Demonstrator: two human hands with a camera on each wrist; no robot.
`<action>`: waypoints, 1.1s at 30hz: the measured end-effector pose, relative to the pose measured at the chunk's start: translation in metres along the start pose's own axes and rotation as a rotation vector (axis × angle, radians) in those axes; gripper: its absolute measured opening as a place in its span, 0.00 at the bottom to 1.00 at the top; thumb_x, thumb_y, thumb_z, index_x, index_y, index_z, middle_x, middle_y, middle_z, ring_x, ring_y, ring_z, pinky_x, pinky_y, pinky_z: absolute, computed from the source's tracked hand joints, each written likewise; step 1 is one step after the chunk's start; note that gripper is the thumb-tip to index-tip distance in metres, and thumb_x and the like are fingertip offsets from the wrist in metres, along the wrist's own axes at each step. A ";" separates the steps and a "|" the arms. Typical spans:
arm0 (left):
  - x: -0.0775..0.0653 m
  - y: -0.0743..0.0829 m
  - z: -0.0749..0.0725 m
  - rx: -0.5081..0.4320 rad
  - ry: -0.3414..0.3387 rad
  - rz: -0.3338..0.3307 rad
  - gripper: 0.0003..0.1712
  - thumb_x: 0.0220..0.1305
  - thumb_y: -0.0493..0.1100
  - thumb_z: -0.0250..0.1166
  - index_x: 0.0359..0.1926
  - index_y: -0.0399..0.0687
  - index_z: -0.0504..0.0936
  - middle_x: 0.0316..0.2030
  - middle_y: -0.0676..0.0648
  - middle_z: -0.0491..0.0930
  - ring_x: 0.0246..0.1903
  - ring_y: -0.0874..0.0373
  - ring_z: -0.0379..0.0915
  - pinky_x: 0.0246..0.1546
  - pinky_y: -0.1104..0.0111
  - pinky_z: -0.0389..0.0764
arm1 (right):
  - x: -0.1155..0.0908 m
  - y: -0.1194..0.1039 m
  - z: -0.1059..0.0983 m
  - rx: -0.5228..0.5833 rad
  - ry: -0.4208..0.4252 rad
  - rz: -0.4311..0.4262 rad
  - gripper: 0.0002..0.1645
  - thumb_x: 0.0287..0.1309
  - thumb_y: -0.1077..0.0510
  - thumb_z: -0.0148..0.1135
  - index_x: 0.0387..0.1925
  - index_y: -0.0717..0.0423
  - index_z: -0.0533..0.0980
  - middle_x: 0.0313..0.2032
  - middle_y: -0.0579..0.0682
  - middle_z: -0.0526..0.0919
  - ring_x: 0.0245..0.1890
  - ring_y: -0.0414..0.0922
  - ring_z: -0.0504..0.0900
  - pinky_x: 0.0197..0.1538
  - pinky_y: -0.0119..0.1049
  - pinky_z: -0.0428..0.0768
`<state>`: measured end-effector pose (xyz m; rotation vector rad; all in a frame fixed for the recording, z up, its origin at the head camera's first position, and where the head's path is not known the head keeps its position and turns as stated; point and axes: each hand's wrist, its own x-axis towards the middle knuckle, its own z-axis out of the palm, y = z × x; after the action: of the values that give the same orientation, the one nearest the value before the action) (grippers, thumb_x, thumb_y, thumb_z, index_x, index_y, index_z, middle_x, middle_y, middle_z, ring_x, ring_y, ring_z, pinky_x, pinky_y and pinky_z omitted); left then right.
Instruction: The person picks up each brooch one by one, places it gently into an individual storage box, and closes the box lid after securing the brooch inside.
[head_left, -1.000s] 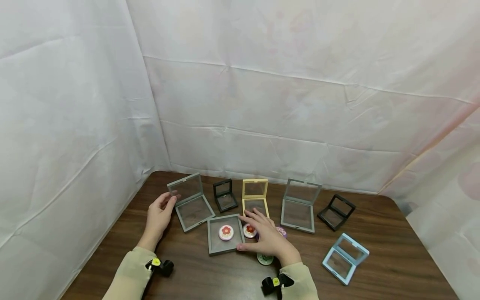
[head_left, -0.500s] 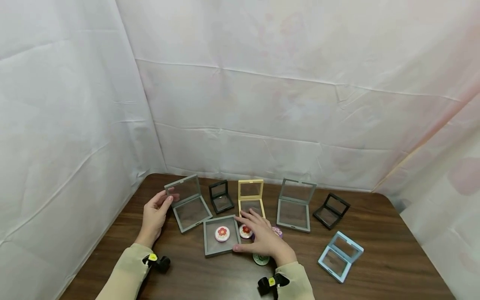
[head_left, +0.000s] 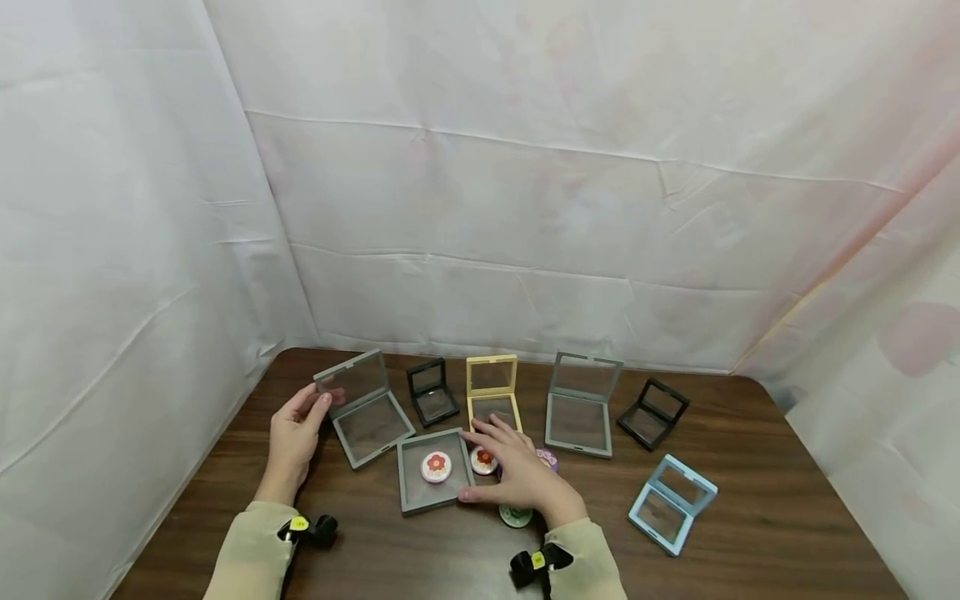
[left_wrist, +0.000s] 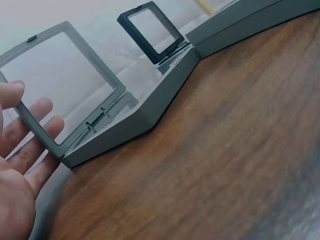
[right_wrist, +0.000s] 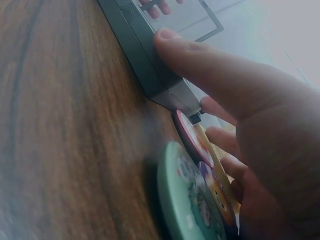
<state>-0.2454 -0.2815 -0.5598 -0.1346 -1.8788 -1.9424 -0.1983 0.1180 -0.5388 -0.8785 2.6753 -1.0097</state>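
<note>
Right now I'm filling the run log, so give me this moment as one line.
left hand: pinches lid of open gray case | right hand: grips closed gray case | flower badge: inside closed gray case

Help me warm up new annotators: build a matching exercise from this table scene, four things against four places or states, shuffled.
Things
1. Open pale-blue plastic frame
2. Closed grey square plastic case
3. Open yellow plastic frame
4. Left hand

Places or states
A. Between a small black plastic frame and the right-hand grey plastic frame
B. Pinching the leftmost grey plastic frame
C. Nearest the head view's bottom edge among the open frames
D. Showing a round red-flower badge within its border

Pairs: 1-C, 2-D, 3-A, 4-B
</note>
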 end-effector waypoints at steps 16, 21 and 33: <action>0.004 -0.002 0.002 0.122 -0.035 0.023 0.21 0.84 0.37 0.62 0.67 0.27 0.81 0.49 0.29 0.89 0.45 0.58 0.90 0.55 0.75 0.82 | -0.009 -0.008 -0.034 -0.007 0.111 -0.026 0.35 0.67 0.45 0.79 0.69 0.55 0.81 0.72 0.59 0.79 0.75 0.62 0.73 0.71 0.66 0.73; 0.003 0.000 0.000 0.139 -0.037 0.016 0.21 0.84 0.38 0.62 0.68 0.29 0.81 0.49 0.31 0.90 0.45 0.59 0.90 0.55 0.77 0.81 | -0.018 -0.008 -0.048 -0.059 0.143 -0.012 0.30 0.70 0.47 0.77 0.67 0.53 0.82 0.63 0.51 0.84 0.65 0.56 0.82 0.66 0.60 0.80; 0.004 0.000 0.001 0.135 -0.035 0.013 0.20 0.84 0.38 0.61 0.68 0.29 0.81 0.49 0.29 0.89 0.45 0.61 0.90 0.56 0.78 0.79 | -0.050 0.006 -0.076 -0.181 0.149 0.005 0.28 0.71 0.48 0.76 0.65 0.57 0.82 0.60 0.52 0.85 0.61 0.54 0.85 0.62 0.57 0.83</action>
<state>-0.2489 -0.2809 -0.5586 -0.1404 -2.0201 -1.8094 -0.1855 0.1925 -0.4879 -0.8594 2.9299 -0.8745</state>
